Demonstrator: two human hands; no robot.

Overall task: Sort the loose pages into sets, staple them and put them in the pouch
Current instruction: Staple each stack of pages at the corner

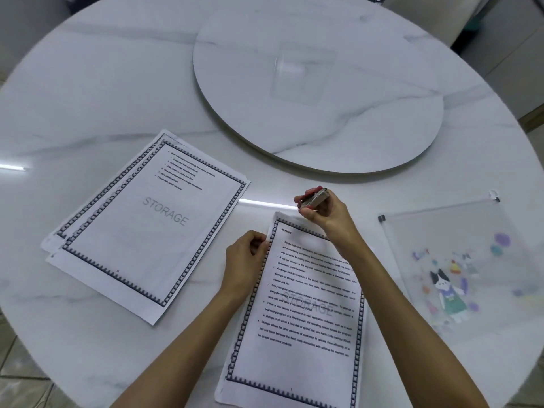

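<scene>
The near set [300,319] of printed pages lies on the table just in front of the person, its far edge under the stapler [315,198]. The right hand [326,216] is closed round that small metal stapler and holds it at the far edge of the set, near the far-left corner. The left hand [244,260] has its fingers curled on the left edge of the same pages, pinching them in place.

The risk, as I judge it, lies in the alignment. The sheets are not perfectly squared (a second edge peeks out along the right side), so a staple driven now could miss a lower page or fix the set crooked. The stapler also sits close to the paper's edge, and a bite that shallow could tear free. If the left hand's grip loosens, the sheets may fan.

To the far left lies a second stack [147,231], loosely fanned, with "STORAGE" across its top page. It looks unstapled, though I cannot be sure.

The pouch [459,260] lies flat at the right, well apart from both stacks. It is translucent with cartoon figures printed on it, and no pages show through. I cannot tell whether its zip is open.

Beyond everything, a round marble turntable [318,98] sits on the table [88,83].
</scene>
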